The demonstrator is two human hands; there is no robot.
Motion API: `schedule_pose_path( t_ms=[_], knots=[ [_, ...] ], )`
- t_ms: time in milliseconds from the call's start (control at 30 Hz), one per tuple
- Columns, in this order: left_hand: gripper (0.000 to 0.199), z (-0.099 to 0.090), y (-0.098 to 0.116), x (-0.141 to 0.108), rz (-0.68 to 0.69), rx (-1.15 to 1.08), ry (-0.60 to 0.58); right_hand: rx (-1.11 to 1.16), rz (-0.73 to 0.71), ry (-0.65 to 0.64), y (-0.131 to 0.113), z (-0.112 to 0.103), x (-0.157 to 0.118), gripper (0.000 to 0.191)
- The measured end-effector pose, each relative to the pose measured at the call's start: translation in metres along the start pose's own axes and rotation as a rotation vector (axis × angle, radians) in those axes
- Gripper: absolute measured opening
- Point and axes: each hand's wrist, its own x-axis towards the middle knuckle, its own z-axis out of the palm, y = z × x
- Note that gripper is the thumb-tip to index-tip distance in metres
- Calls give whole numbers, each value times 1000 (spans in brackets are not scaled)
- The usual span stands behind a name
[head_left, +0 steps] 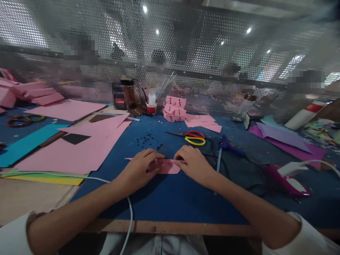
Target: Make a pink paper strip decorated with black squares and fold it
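Note:
A small piece of pink paper (168,168) with a raised fold lies on the blue tabletop, between my two hands. My left hand (142,165) grips its left part, thumb below and fingers curled over the far side. At the right end, my right hand (193,163) pinches the folded edge between thumb and fingers. Some of the paper is hidden under the fingers. Just beyond my hands lie small black paper dots (145,139) and a pair of scissors (195,137) with red and yellow handles. A blue glue gun (230,146) rests to the right.
Large pink sheets (79,152) and a teal strip (32,143) cover the left side. Pink folded pieces with black dots (174,109) stand at the back by a cup (151,107). A white cable (130,212) crosses near my left forearm. At right are purple sheets (289,141) and a magenta power strip (288,180).

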Motion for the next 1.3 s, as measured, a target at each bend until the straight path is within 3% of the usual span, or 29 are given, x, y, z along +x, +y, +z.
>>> schedule_pose_path(
  t_ms=[233, 433, 567, 700, 833, 967, 1033, 1200, 1300],
  knots=[
    [30, -7, 2, 0, -85, -71, -13, 87, -34, 29, -4, -18, 7, 7],
    [22, -30, 13, 16, -182, -324, -131, -4, -119, 144, -8, -33, 5, 12],
    [24, -31, 12, 29, -174, -504, -241, -108, -170, 221, -12, -39, 1, 16],
    [27, -24, 1, 32, -238, -552, -179, -144, -142, 375, -11, -46, 0, 26],
    [27, -26, -6, 29, -251, -543, -95, -104, 8, 476, 15, -44, 9, 25],
    [27, -35, -6, 28, -253, -461, -23, -115, 190, 423, 53, -30, 20, 28],
    [28, -37, -8, 29, -269, -440, -3, -165, 267, 312, 67, -23, 23, 34],
    [29, -37, -12, 29, -328, -519, 7, -246, 278, 107, 81, -5, 26, 38],
    [30, -35, -10, 29, -309, -510, 5, -286, 278, 48, 84, -1, 27, 40]
  ],
)
